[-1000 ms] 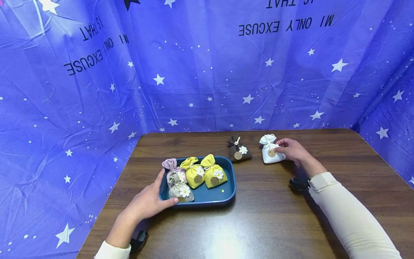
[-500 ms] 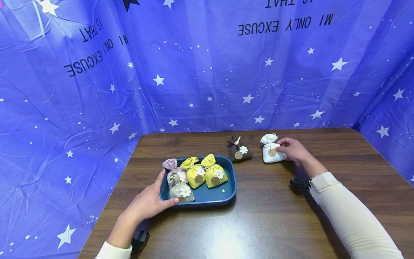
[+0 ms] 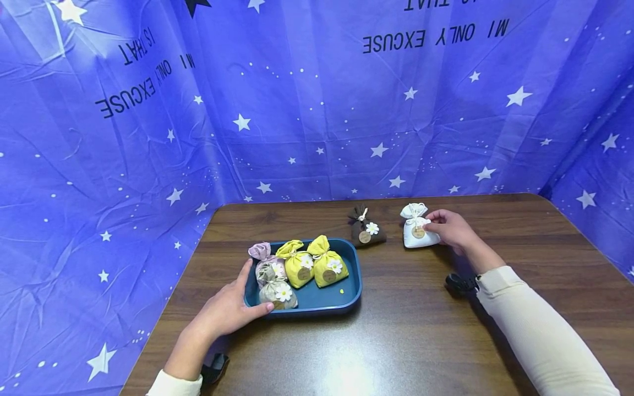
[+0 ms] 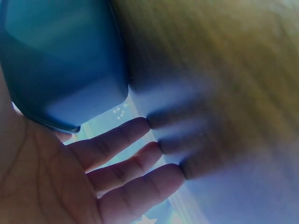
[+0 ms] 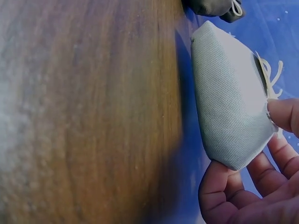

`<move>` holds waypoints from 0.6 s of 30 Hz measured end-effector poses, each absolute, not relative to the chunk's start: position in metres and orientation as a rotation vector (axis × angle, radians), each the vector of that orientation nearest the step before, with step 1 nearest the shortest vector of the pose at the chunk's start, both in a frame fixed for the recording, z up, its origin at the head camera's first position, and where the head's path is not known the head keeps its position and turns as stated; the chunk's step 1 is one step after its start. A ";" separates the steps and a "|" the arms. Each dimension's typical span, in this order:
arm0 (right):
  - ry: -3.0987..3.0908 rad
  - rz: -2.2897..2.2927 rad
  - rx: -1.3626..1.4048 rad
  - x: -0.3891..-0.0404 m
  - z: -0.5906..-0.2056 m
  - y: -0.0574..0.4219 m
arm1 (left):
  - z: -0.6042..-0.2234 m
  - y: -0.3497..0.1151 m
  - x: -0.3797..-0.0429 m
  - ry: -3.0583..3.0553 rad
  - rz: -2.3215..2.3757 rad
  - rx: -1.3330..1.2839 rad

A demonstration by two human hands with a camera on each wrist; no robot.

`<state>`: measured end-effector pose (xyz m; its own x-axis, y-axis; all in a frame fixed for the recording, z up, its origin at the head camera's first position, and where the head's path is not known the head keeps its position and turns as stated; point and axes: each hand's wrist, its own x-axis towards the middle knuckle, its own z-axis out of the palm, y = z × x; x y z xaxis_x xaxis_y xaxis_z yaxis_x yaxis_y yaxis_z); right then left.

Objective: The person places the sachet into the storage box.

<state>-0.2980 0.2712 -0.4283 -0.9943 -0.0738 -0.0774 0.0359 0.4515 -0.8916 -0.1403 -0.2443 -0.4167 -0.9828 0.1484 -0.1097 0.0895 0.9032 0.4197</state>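
Note:
My right hand [image 3: 453, 231] pinches a white drawstring sachet [image 3: 416, 235] by its right side at the back of the table. In the right wrist view, the thumb lies on the front of the white sachet [image 5: 231, 98], with fingers behind and below. My left hand [image 3: 228, 305] rests against the left end of a blue tray [image 3: 324, 311]. Its thumb touches the front rim and its other fingers extend fairly straight along the side. Inside the tray lie two yellow sachets [image 3: 331, 269], a pale purple sachet [image 3: 264, 267] and a grey-green sachet [image 3: 271, 297] partly over it.
A dark brown sachet [image 3: 365, 234] sits between the tray and the white sachet. A small yellow bit [image 3: 342, 291] lies on the tray floor. Behind the wooden table [image 3: 406, 330] hangs a blue starry curtain [image 3: 346, 121].
My right hand and the white sachet have shifted slightly right and toward the back. The left hand and tray have stayed in place.

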 end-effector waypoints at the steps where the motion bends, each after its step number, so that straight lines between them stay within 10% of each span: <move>1: 2.586 -1.595 -0.034 -0.297 -0.428 0.271 | -0.416 -0.244 -0.140 2.927 0.635 0.181; 18: 2.540 -1.711 -0.123 -0.283 -0.418 0.259 | -0.418 -0.244 -0.141 2.938 0.628 0.184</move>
